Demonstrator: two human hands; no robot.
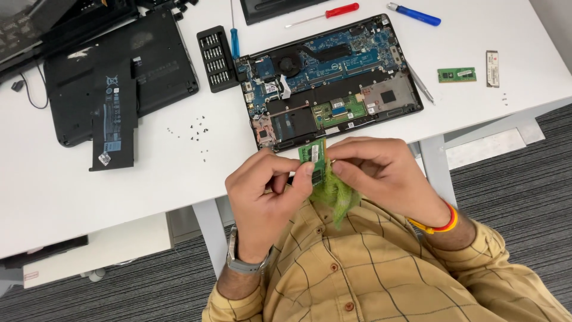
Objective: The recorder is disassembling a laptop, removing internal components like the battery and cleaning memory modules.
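Note:
My left hand pinches a small green memory module by its lower edge, holding it upright just in front of the table edge. My right hand presses a bright green cloth against the module's right side; the cloth hangs down over my checked yellow shirt. Just beyond the hands lies an opened laptop with its blue and green circuit boards, fan and black battery bay exposed.
White table carries a black bottom cover with a battery, a bit set case, scattered tiny screws, red and blue screwdrivers, a second memory module and a small card. Grey carpet lies below.

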